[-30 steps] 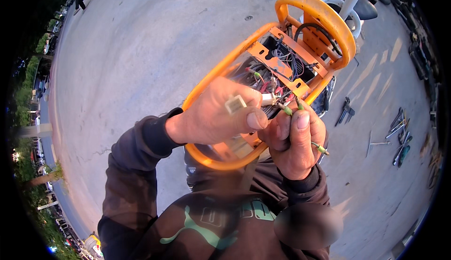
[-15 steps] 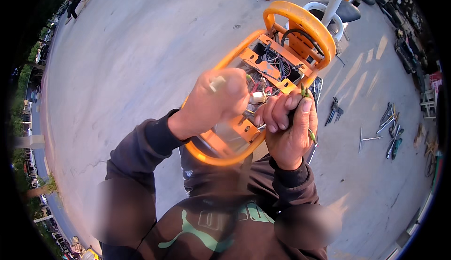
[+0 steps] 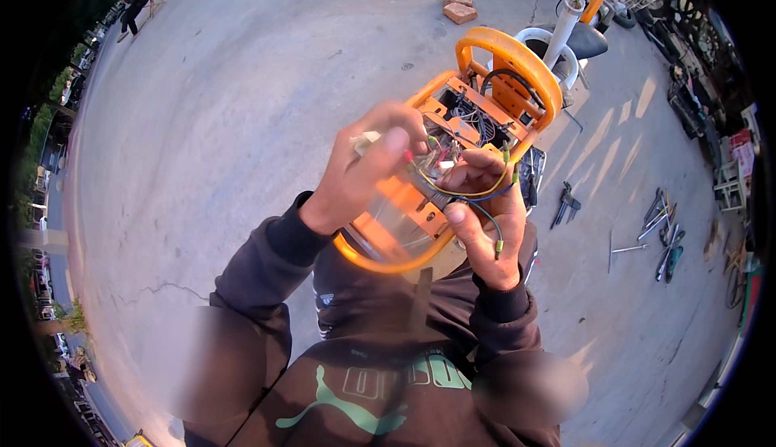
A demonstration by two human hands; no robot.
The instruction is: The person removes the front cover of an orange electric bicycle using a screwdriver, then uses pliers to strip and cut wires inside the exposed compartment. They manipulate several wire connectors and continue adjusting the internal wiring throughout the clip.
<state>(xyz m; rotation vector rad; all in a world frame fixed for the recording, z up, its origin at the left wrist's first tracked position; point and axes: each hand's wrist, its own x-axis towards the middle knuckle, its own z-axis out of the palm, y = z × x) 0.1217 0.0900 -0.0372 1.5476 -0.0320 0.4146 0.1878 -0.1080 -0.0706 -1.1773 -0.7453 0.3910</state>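
My left hand (image 3: 364,168), slightly blurred, is pinched near a small red wire end (image 3: 408,156) left of the frame's middle. A yellow wire (image 3: 461,196) sags from there across to my right hand (image 3: 495,233). My right hand's fingers are curled around several thin wires, with a blue-green wire (image 3: 495,222) lying over the palm. Green-sleeved terminals (image 3: 499,246) show at their ends. Both hands are above an orange tubular metal frame (image 3: 390,267), inside which a white connector (image 3: 446,165) and a tangle of wires (image 3: 478,124) are visible.
Hex keys (image 3: 566,203) and several hand tools (image 3: 664,233) lie on the concrete at right, near a T-shaped wrench (image 3: 629,249). Two bricks (image 3: 460,12) sit beyond the frame. A white tube (image 3: 566,31) and black seat (image 3: 588,41) stand at far right. A person (image 3: 137,2) stands far left.
My left hand has turned, its thumb now showing. The right hand has loosened and rolled palm-up, exposing the wires. The view has shifted slightly, the orange frame appearing a bit lower at its far end.
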